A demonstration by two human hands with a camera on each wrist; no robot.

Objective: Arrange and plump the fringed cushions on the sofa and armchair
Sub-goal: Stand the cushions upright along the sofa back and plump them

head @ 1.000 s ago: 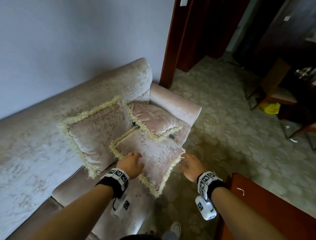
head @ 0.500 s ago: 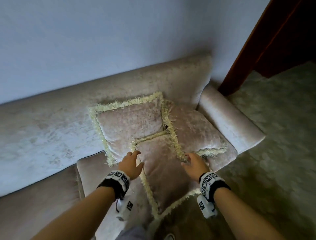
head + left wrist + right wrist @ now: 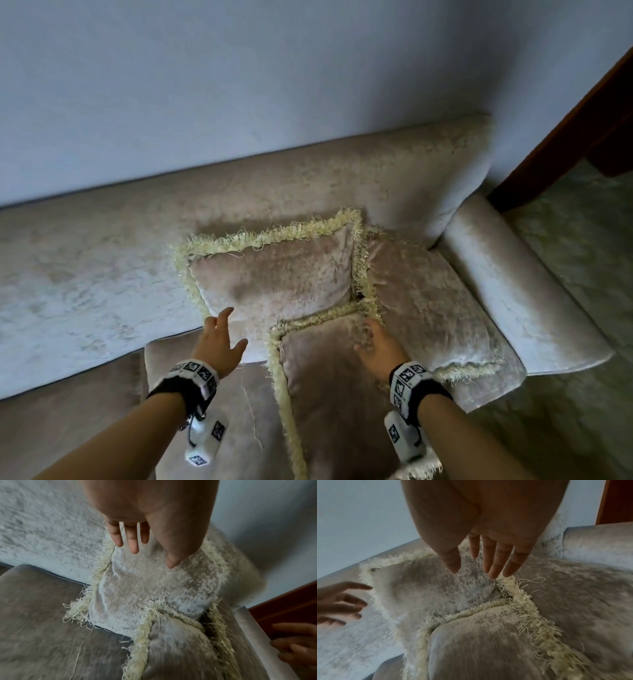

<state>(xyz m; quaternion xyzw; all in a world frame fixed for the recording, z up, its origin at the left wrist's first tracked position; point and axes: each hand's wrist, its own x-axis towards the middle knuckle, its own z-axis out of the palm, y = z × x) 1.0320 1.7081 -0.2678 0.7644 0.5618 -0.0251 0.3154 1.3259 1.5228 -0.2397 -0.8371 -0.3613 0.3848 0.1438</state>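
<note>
Three beige velvet cushions with cream fringe lie at the sofa's right end. The back cushion (image 3: pixel 274 274) leans on the backrest. A second cushion (image 3: pixel 424 301) lies against the armrest. The front cushion (image 3: pixel 329 383) lies flat on the seat, overlapping both. My left hand (image 3: pixel 219 337) hovers with fingers spread at the back cushion's lower left edge (image 3: pixel 102 566), holding nothing. My right hand (image 3: pixel 375 342) reaches with straight fingers over the front cushion's far right corner, its fingertips (image 3: pixel 494 574) at the fringe where the cushions meet.
The pale velvet sofa backrest (image 3: pixel 102 267) runs along a grey-blue wall. A rolled armrest (image 3: pixel 520 294) closes the right end. A dark wooden door frame (image 3: pixel 561 137) stands beyond it, with patterned carpet (image 3: pixel 582 377) on the right.
The view has come closer over the cushions. My left hand has lifted off the front cushion and moved up-left to the back cushion's edge; my right hand has moved forward to the fringe corner.
</note>
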